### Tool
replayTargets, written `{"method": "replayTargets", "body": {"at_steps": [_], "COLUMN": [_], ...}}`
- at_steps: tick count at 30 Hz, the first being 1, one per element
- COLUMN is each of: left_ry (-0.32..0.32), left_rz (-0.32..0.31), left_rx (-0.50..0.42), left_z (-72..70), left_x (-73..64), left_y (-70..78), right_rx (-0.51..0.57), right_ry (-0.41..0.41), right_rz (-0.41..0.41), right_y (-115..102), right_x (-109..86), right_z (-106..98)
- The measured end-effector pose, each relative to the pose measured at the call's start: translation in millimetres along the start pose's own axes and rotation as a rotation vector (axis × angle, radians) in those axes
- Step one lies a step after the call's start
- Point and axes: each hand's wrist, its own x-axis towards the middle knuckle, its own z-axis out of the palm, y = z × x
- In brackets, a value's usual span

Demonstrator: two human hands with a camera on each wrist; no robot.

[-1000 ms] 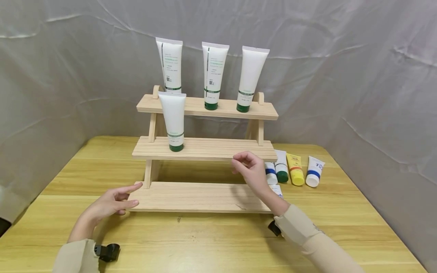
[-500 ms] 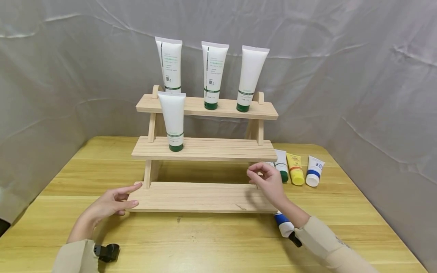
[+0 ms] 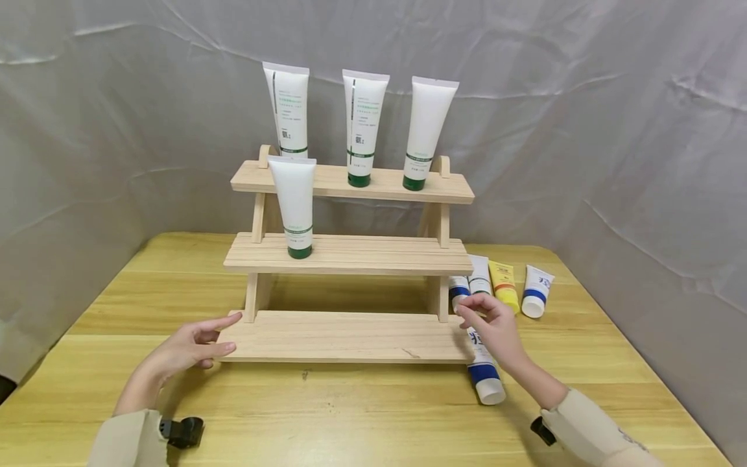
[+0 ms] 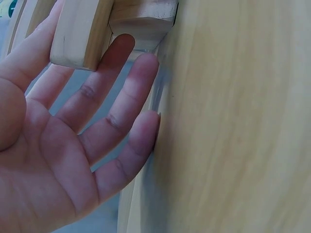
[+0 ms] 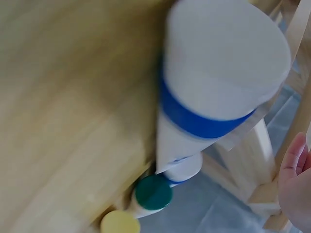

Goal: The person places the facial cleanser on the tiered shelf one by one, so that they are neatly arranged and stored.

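Observation:
My left hand [image 3: 183, 350] grips the left end of the bottom board of a three-tier wooden display stand [image 3: 344, 334], thumb and index finger on either side of it; its other fingers stay loose in the left wrist view. My right hand [image 3: 496, 327], fingers loosely bent around nothing, hovers beside the stand's right end. Below it lies a white squeeze tube with a blue band [image 3: 484, 373], partly hidden by the hand. This tube [image 5: 214, 97] looms large in the right wrist view. A white tube with a green cap [image 3: 294, 204] stands on the middle tier.
Three green-capped white tubes [image 3: 364, 123] stand on the top tier. Behind my right hand lie a yellow tube [image 3: 503, 282], a white tube [image 3: 478, 272] and two blue-banded tubes [image 3: 535, 292]. Grey cloth [image 3: 525, 130] hangs behind the wooden table [image 3: 350, 415].
My right hand has moved right and down, away from the front of the middle tier to the stand's right end, uncovering the near blue-banded tube. My left hand stays put.

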Motion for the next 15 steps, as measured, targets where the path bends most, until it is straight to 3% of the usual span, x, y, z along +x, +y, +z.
{"method": "replayTargets", "body": {"at_steps": [9,15], "left_ry": [0.007,0.008], "left_rz": [-0.006,0.001], "left_rx": [-0.002,0.003], "left_z": [0.3,0.7], "left_x": [-0.8,-0.2], "left_y": [0.4,0.6], "right_rx": [-0.169,-0.188], "right_ry": [0.044,0.01], "right_rz": [0.087,0.09], "right_y": [8,12], "right_x": [-11.4,-19.9], "right_z": [-26,-35]}}
